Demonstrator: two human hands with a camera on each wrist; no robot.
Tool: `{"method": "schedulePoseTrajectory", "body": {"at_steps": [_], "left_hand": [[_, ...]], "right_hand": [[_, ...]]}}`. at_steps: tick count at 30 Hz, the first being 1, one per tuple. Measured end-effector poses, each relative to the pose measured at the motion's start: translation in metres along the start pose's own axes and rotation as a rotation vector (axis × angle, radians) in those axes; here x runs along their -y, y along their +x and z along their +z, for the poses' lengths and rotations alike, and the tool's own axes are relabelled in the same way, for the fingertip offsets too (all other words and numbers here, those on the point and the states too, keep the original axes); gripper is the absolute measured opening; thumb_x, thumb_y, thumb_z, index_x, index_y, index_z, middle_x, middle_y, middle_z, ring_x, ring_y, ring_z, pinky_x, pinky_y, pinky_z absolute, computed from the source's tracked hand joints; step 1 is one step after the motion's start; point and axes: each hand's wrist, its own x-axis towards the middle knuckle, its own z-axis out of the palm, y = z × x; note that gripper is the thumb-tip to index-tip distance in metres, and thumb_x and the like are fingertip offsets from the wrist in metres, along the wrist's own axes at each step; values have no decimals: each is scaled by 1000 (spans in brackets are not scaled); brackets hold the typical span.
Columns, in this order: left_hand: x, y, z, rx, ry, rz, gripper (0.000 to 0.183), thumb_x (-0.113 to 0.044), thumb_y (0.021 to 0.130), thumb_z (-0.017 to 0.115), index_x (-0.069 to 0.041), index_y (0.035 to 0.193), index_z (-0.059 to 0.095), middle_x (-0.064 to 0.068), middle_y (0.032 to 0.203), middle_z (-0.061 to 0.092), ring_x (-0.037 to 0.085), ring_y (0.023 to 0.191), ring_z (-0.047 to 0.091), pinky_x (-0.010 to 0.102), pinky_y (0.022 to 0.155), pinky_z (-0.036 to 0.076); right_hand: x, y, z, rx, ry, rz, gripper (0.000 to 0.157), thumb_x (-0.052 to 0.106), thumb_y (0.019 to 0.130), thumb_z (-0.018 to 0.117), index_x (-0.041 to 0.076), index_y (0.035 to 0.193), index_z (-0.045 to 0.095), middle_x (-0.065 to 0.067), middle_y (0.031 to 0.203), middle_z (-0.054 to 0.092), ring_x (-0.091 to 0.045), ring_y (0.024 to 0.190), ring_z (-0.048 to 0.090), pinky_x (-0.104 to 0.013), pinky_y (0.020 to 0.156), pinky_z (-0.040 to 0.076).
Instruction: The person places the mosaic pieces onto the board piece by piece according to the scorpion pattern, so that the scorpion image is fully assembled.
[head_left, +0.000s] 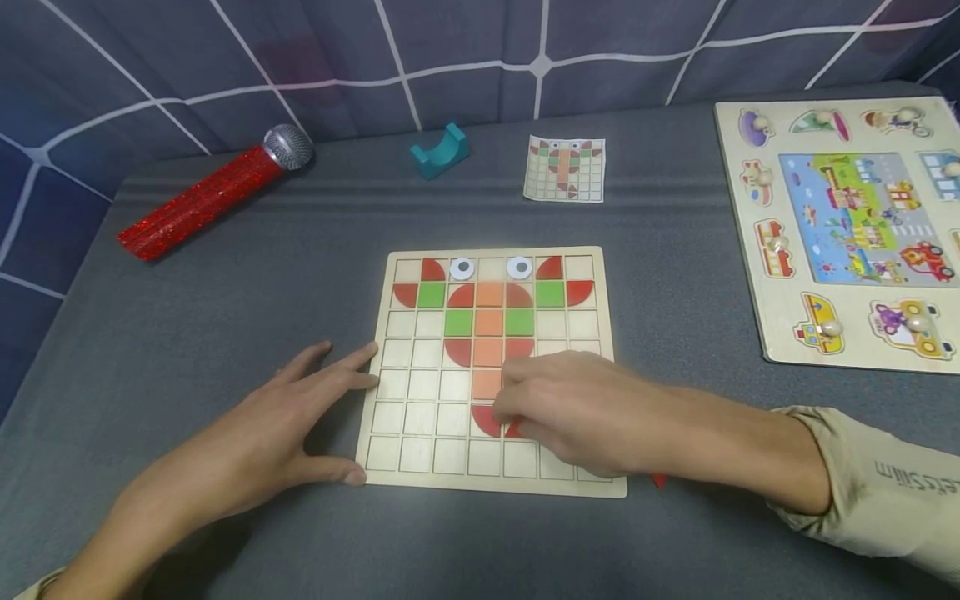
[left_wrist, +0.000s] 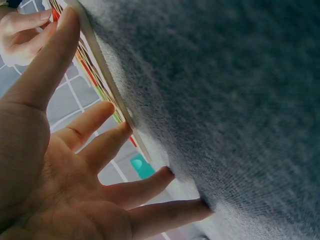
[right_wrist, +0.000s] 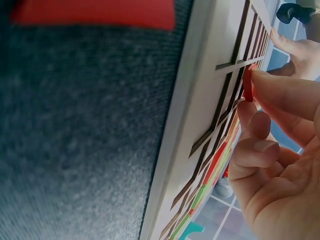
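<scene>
A light wooden grid board lies on the grey table, bearing red rounded pieces, green squares, a column of orange squares and two eye discs. My right hand is over the board's lower right part. Its thumb and a finger pinch a small red piece at the board's surface, beside a red rounded piece in a lower row. My left hand has its fingers spread, with the thumb and fingertips against the board's left edge.
A loose red piece lies off the board's right side. Behind the board are a paper pattern card and a teal curved block. A red microphone lies at the back left, a knobbed picture puzzle at the right.
</scene>
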Motion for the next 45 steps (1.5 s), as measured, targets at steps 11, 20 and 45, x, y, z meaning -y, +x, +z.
{"method": "schedulePoseTrajectory", "body": {"at_steps": [11,20,45], "left_hand": [[0,1,0,0,10,0,95,-60,61,84,-28,143,48,2,158,32,52,141,20,77,93,31],[0,1,-1,9,-2,-10,96,-59,60,85,-30,144,47,2,158,32,52,141,19,77,93,30],[0,0,0,3,4,-7,94,-60,62,85,-30,143,48,0,159,31,51,141,19,78,94,30]], "right_hand": [[2,0,2,-21,-12,-8,13,4,86,73,15,92,72,12,75,51,-3,63,47,-18,55,42],[2,-3,2,-49,-28,-28,11,7,87,74,18,90,72,13,70,46,-2,57,39,-18,46,33],[-2,-11,-1,-5,10,-33,16,5,86,70,18,95,73,15,77,55,0,64,46,-18,56,42]]}}
